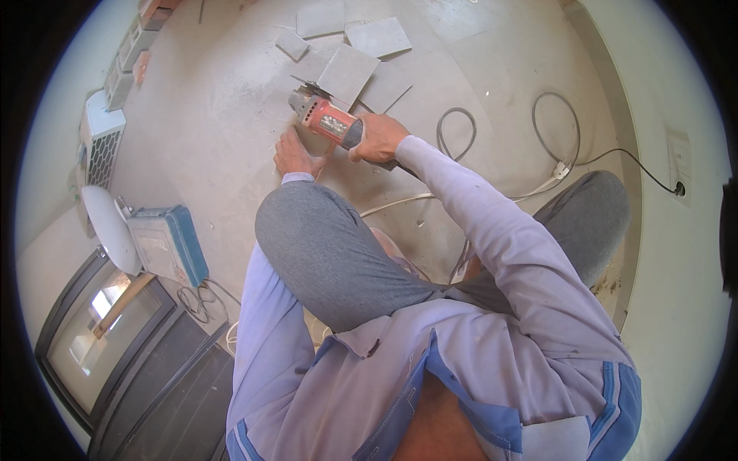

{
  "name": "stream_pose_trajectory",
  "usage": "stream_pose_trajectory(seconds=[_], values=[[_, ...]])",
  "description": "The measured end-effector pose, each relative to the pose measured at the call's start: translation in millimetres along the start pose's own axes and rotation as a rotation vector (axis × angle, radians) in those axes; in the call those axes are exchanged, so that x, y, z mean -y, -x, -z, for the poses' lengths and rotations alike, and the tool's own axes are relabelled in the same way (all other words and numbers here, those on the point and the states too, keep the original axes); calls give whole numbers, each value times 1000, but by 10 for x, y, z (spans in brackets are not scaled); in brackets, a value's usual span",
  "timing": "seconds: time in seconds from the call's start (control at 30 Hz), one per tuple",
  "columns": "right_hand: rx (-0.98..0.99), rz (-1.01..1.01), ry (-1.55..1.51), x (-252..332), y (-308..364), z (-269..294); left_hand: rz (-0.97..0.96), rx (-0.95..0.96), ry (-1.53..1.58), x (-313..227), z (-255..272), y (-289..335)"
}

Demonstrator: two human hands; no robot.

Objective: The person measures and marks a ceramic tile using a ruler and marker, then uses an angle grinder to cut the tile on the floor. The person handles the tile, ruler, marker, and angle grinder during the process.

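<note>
My right hand (379,137) is wrapped round the rear body of a red and grey angle grinder (330,121). Its head and disc point up and left, low over the floor. Close below the grinder's head is my left hand (296,154), fingers curled and thumb toward the tool; what they grip is hidden. A grey tile (350,73) lies just beyond the disc, partly over another tile (384,88). Farther off are more tile pieces: a small square one (292,44), a larger one (378,37) and one at the back (320,19).
Cables (457,131) loop across the floor at right, with a white connector (562,170) and a wall socket (679,165). To the left stand a teal-edged case (167,238), a white box with a honeycomb grille (104,134), blocks (127,61) and a dark glazed frame (96,323).
</note>
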State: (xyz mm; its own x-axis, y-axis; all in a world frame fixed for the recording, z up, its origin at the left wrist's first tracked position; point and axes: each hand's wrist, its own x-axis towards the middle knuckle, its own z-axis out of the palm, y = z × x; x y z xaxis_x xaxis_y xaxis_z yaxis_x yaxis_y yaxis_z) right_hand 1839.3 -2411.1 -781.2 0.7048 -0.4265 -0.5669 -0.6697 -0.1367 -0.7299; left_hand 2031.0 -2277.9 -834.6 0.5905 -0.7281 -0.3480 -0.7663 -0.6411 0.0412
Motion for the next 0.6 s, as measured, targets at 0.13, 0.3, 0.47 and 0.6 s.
stream_pose_trajectory(seconds=[0.13, 0.3, 0.47, 0.6], values=[[-10, -5, 1, 10, 37, 8, -13, -52, 32, -1, 0, 25], [-17, -5, 26, -39, -39, -34, -21, -64, 31, 19, -68, 31], [25, -7, 31, -112, -172, -70, -18, -38, -11, 30, -148, 19], [17, -4, 48, -108, -211, -87, -8, -44, -11, 35, -163, 31]])
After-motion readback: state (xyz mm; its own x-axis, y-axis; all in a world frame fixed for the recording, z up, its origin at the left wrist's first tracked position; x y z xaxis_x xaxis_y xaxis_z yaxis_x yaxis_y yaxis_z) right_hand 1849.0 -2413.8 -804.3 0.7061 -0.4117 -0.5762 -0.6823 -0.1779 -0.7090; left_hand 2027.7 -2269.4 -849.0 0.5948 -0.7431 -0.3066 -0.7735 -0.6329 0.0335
